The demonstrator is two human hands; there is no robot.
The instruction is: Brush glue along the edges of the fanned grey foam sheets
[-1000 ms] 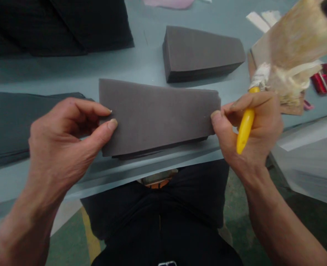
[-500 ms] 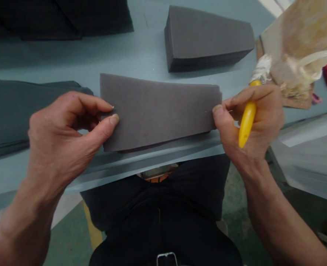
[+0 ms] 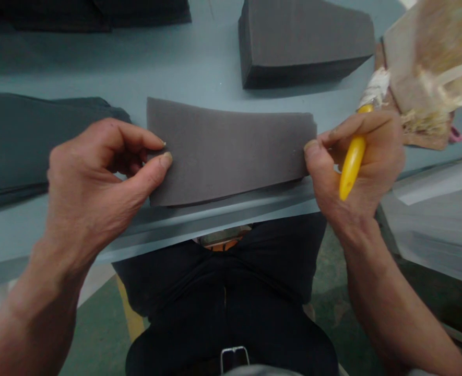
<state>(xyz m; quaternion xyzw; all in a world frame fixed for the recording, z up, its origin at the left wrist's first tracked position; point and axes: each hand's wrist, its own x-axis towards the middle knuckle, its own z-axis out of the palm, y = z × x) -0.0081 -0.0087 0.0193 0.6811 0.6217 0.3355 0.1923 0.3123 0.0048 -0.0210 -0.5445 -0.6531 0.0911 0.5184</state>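
A grey foam sheet [image 3: 231,149] lies near the front edge of the blue-grey table [image 3: 199,68]. My left hand [image 3: 97,177] pinches the sheet's left end between thumb and forefinger. My right hand [image 3: 358,167] pinches the right end with its thumb and forefinger while its other fingers wrap a yellow-handled brush [image 3: 352,159]. The brush's pale, glue-caked bristles [image 3: 375,86] point up and away to the right.
A thick stack of grey foam pieces [image 3: 305,39] sits behind the sheet. Dark fabric [image 3: 23,141] lies at the left, and more black cloth [image 3: 90,13] at the far left. A glue-stained board [image 3: 430,62] stands at the right. My dark-trousered lap is below the table edge.
The view has shifted so the table contents sit lower in frame. Both hands keep their pinch on the sheet's ends. The sheet's ends have lowered toward the table, and it now bows slightly.
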